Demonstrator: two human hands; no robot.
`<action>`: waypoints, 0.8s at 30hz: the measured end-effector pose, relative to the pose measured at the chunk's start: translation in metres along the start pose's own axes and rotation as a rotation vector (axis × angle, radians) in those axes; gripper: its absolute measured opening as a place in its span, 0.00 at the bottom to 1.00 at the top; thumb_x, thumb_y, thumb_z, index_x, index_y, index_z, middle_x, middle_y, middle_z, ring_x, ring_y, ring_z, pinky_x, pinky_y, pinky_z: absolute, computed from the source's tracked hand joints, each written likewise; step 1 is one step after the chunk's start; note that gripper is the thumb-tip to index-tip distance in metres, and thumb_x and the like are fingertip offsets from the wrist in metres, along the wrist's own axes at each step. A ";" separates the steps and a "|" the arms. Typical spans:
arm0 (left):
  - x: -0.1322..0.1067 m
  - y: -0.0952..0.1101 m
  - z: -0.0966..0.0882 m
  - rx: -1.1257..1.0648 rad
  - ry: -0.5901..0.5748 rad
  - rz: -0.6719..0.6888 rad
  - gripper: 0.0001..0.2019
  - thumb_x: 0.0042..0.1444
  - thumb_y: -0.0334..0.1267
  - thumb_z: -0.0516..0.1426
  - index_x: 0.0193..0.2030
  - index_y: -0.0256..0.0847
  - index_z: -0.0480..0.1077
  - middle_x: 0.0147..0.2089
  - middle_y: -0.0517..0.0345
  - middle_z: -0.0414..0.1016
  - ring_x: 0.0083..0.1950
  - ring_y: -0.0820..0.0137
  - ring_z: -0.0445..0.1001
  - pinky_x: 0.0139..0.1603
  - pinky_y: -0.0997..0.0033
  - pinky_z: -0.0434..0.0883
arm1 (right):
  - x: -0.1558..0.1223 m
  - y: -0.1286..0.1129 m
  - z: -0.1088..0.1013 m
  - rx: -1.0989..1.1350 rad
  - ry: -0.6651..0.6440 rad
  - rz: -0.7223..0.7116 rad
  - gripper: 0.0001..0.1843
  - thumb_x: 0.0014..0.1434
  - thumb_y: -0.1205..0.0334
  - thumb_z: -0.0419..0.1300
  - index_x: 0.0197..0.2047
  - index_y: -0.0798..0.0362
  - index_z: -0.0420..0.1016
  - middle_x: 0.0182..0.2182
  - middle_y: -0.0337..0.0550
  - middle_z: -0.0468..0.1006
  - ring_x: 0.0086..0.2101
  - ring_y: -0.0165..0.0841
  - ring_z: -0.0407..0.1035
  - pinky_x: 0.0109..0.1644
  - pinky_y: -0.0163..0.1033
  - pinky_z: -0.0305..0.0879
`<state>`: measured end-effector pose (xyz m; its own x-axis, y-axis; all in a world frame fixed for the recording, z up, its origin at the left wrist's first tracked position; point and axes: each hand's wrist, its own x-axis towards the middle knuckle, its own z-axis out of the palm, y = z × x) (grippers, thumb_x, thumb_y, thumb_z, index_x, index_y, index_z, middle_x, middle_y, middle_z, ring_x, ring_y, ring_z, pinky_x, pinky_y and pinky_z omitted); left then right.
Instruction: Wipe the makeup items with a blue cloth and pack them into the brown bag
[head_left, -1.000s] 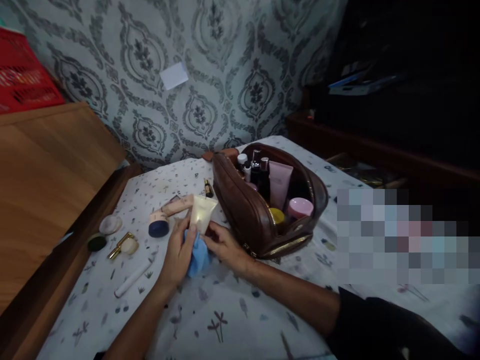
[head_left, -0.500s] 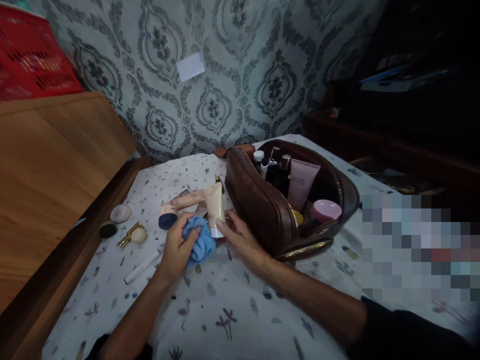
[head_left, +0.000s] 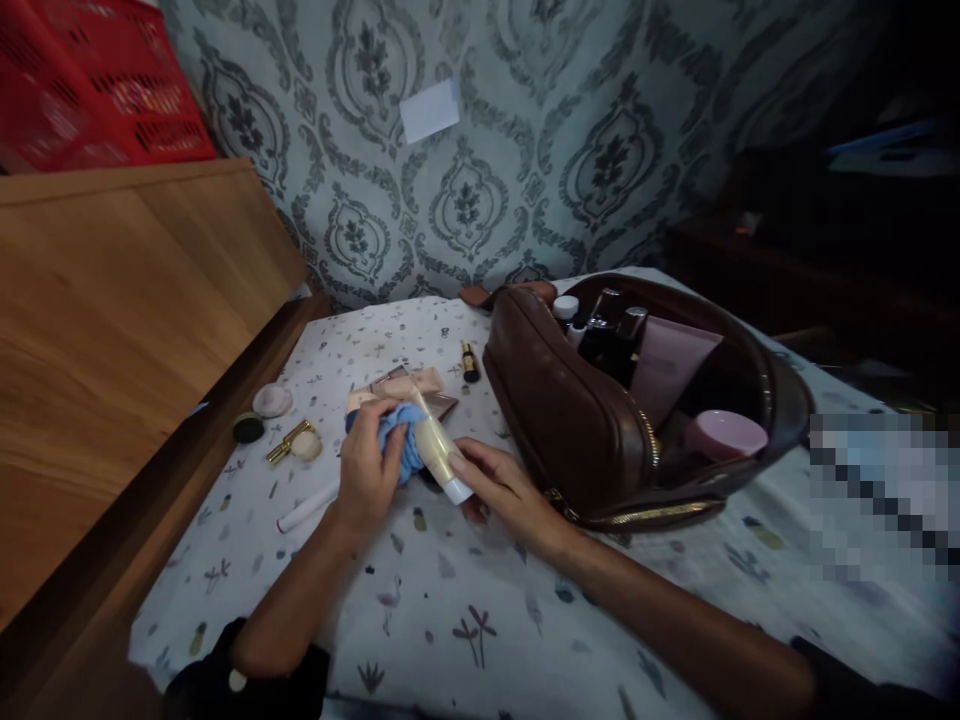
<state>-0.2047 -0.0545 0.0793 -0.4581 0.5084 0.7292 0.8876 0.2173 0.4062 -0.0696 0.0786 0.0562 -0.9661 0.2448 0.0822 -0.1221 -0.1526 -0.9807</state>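
My left hand (head_left: 367,470) is closed around a bunched blue cloth (head_left: 400,448) and presses it against a cream tube (head_left: 437,448). My right hand (head_left: 496,487) grips the tube near its white cap end, which points down and to the right. Both hands hover just above the patterned white sheet (head_left: 465,620). Right of them stands an open brown leather toiletry bag (head_left: 577,420) with bottles, a mauve tube (head_left: 670,362) and a pink jar (head_left: 726,436) inside.
On the sheet to the left lie a white pen-like stick (head_left: 307,508), a gold compact (head_left: 296,443), a dark round lid (head_left: 248,429), a pale round pad (head_left: 271,401) and a small gold-capped lipstick (head_left: 469,363). A wooden board (head_left: 120,330) borders the left. A red crate (head_left: 97,80) sits behind.
The tube has been tilted from upright to slanting, cap end toward my right hand. The cloth has moved up along the tube. The camera has shifted, so everything sits further right.
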 end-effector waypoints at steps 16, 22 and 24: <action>0.000 0.003 0.000 0.029 -0.030 0.213 0.09 0.67 0.36 0.53 0.52 0.41 0.68 0.44 0.52 0.77 0.45 0.66 0.77 0.47 0.67 0.74 | -0.003 -0.006 0.002 -0.173 -0.002 0.031 0.22 0.59 0.40 0.60 0.36 0.53 0.69 0.24 0.32 0.62 0.19 0.24 0.58 0.20 0.31 0.54; 0.008 -0.006 -0.005 -0.004 0.108 0.022 0.07 0.64 0.37 0.56 0.48 0.41 0.68 0.42 0.56 0.77 0.43 0.67 0.77 0.45 0.69 0.74 | -0.003 -0.003 0.005 -0.119 0.003 0.063 0.24 0.56 0.44 0.64 0.46 0.55 0.74 0.29 0.36 0.67 0.22 0.25 0.60 0.23 0.32 0.60; 0.008 -0.002 -0.005 -0.034 0.132 -0.035 0.06 0.64 0.37 0.57 0.47 0.41 0.68 0.40 0.57 0.76 0.40 0.68 0.76 0.43 0.70 0.74 | -0.002 -0.001 0.004 -0.072 0.002 0.077 0.27 0.53 0.46 0.67 0.49 0.55 0.73 0.31 0.37 0.70 0.23 0.25 0.62 0.25 0.32 0.62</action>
<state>-0.2105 -0.0550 0.0865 -0.4933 0.3863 0.7794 0.8697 0.2036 0.4496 -0.0688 0.0739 0.0575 -0.9716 0.2367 0.0063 -0.0313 -0.1019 -0.9943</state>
